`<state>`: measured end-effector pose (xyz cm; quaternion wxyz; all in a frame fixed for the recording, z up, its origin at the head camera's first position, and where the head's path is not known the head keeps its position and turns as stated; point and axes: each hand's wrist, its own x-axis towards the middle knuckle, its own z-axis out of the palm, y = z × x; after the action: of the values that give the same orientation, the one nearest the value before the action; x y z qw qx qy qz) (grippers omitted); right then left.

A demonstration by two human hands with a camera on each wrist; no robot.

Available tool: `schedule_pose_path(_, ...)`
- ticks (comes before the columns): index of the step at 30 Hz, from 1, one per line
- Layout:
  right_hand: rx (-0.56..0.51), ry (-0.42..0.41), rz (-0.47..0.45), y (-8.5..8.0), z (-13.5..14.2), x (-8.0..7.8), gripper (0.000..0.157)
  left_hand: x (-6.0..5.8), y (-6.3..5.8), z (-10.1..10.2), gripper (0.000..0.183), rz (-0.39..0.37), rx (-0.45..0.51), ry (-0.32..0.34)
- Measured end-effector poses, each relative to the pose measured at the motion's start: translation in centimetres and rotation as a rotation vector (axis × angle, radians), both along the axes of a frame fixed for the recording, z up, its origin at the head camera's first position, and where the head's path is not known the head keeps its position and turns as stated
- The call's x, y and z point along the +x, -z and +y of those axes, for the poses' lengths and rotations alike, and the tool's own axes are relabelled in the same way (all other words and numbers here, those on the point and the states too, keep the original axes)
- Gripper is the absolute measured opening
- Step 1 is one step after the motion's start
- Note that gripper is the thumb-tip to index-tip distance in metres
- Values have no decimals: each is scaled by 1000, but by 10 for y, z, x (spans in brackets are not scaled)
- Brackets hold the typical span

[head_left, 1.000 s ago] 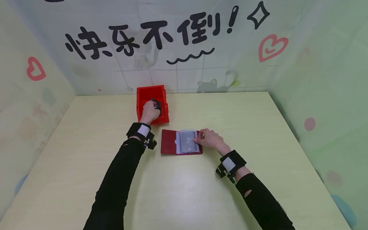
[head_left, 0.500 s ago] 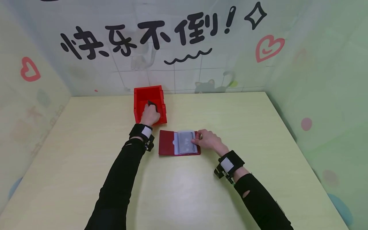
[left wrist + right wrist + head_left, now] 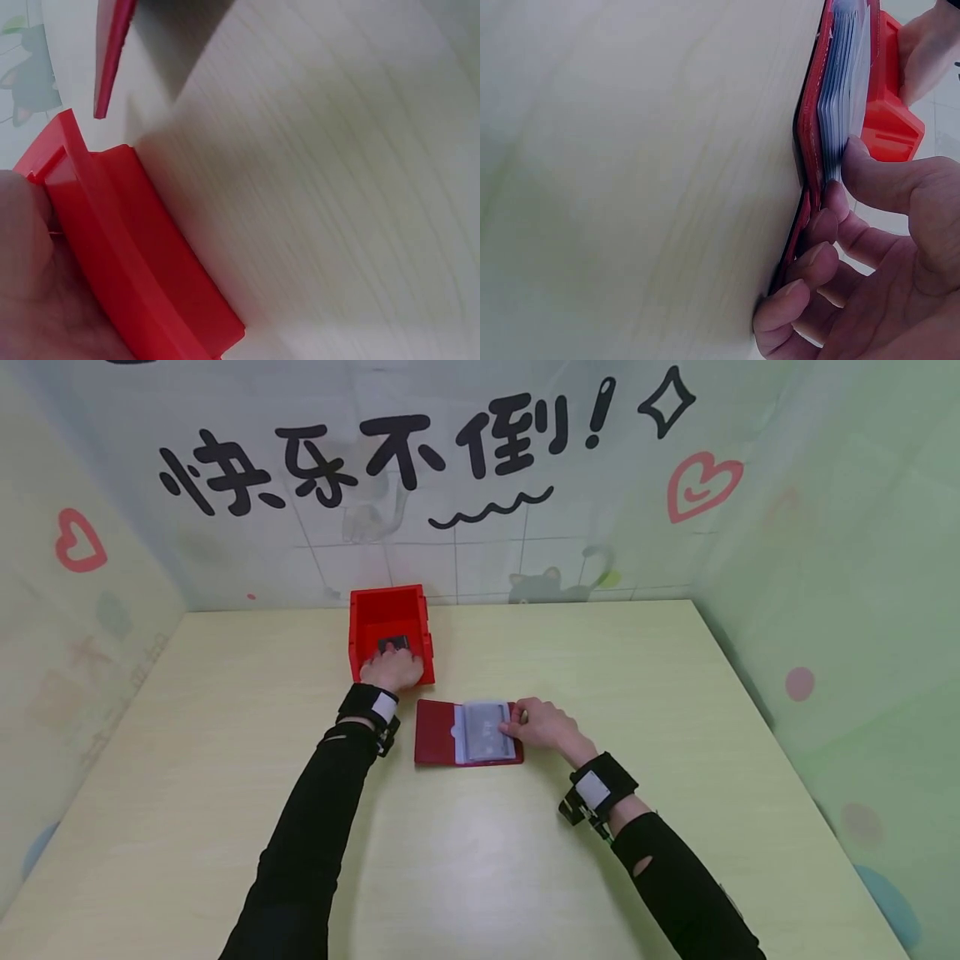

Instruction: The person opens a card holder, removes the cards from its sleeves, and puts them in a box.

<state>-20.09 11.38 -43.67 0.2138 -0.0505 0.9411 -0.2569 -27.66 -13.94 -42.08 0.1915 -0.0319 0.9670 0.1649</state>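
On the table lies an open red card holder (image 3: 437, 732) with clear plastic sleeves (image 3: 486, 731). My right hand (image 3: 546, 723) pinches the right edge of the sleeves. In the right wrist view the thumb (image 3: 881, 180) presses on top of the sleeve stack (image 3: 838, 90), and the other fingers curl at the cover's edge. My left hand (image 3: 392, 669) reaches over the near wall into a red plastic box (image 3: 429, 639). A dark flat piece, card-like (image 3: 393, 643), lies at its fingertips. In the left wrist view the box wall hides those fingertips, so their hold is unclear.
The box stands at the back of the pale wooden table (image 3: 465, 860), close to the back wall printed with lettering. The card holder lies just in front of the box, to its right. Printed cloth walls border the left and right sides.
The dark flat piece, earlier raised in my left hand, now lies lower and flatter in the box. My left hand has lowered towards the near wall. The right hand has kept its pinch.
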Motion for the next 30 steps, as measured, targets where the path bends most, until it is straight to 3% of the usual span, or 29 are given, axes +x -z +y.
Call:
schedule_pose_path(13, -5, 2, -1, 1, 0, 0, 29, 2, 2, -3, 52, 44, -5, 12)
schedule_pose_path(16, -5, -8, 2, 2, 1, -1, 30, 2, 1, -5, 43, 139, 16, 11)
schedule_pose_path(19, -10, -20, 7, 3, 1, -1, 30, 7, -4, -6, 39, 306, 94, -15)
schedule_pose_path(22, -20, -27, 11, 2, 2, 0, 30, 18, -14, -2, 42, 447, 239, -32)
schedule_pose_path(24, -26, -27, 11, 1, 3, 0, 30, 29, -20, 4, 43, 480, 307, 0)
schedule_pose_path(27, -28, -24, 11, 1, 3, 0, 29, 50, -27, 16, 37, 428, 362, 87)
schedule_pose_path(30, -33, -32, 8, 3, 3, -1, 30, 70, -24, 28, 39, 310, 362, 186)
